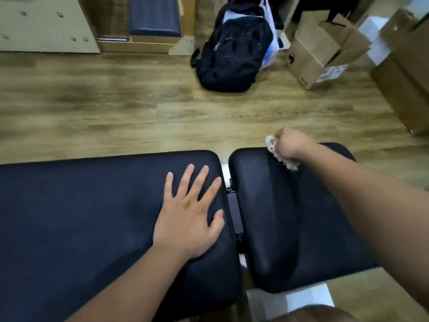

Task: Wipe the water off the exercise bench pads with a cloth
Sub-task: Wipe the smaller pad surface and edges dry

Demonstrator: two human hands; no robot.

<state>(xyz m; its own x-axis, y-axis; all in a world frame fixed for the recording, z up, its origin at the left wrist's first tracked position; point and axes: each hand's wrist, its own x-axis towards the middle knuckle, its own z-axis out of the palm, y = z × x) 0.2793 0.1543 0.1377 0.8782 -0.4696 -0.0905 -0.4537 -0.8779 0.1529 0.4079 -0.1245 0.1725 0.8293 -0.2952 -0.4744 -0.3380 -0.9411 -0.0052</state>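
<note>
1. The long black bench pad [81,217] fills the left of the view. The left hand [189,219] lies flat on its right end, palm down, fingers spread, holding nothing.
2. A narrow gap with a black bracket [235,213] separates it from the shorter seat pad [274,219] on the right.
3. The white cloth [278,154] is bunched at the seat pad's far edge, touching the surface. The right hand [290,144] is clenched into a fist around it, with cloth poking out on both sides.
4. On the wooden floor [116,108] beyond stand a dark backpack [232,47], zipped, and to its right an open cardboard box [318,52]; its contents cannot be made out.
</note>
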